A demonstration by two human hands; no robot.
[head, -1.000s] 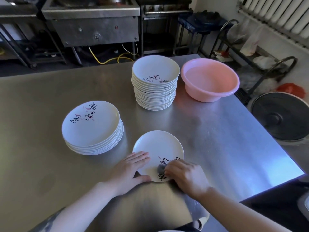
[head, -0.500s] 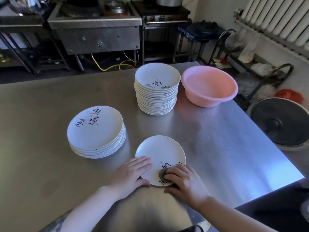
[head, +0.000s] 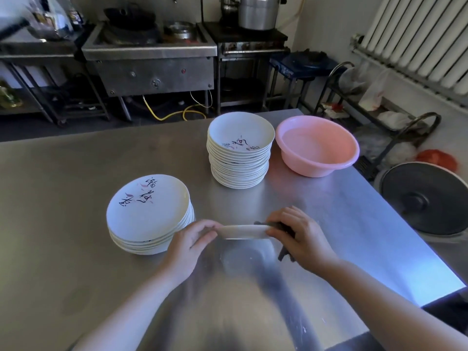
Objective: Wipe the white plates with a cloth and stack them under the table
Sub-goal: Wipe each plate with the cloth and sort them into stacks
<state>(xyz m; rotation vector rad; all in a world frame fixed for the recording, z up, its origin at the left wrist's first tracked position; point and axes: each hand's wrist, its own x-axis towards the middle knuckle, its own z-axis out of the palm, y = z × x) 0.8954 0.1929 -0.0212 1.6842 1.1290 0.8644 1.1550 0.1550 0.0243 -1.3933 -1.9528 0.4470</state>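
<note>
A white plate [head: 243, 231] is lifted off the steel table [head: 76, 249] and seen edge-on between my hands. My left hand [head: 192, 239] grips its left rim. My right hand [head: 301, 236] holds its right rim together with a dark cloth [head: 285, 230] that hangs down under the palm. A low stack of white plates [head: 149, 211] with black and pink markings sits to the left. A taller stack of white plates [head: 240, 150] stands further back.
A pink plastic basin [head: 319, 148] stands at the table's far right next to the tall stack. Beyond the right table edge lies a dark round lid [head: 425, 198] on the floor. Stoves and pots line the back wall; a radiator hangs at right.
The plate that lay flat under my hands is now raised off the table and tilted on edge. My left hand moved from resting on its rim to gripping it; the camera view rose.
</note>
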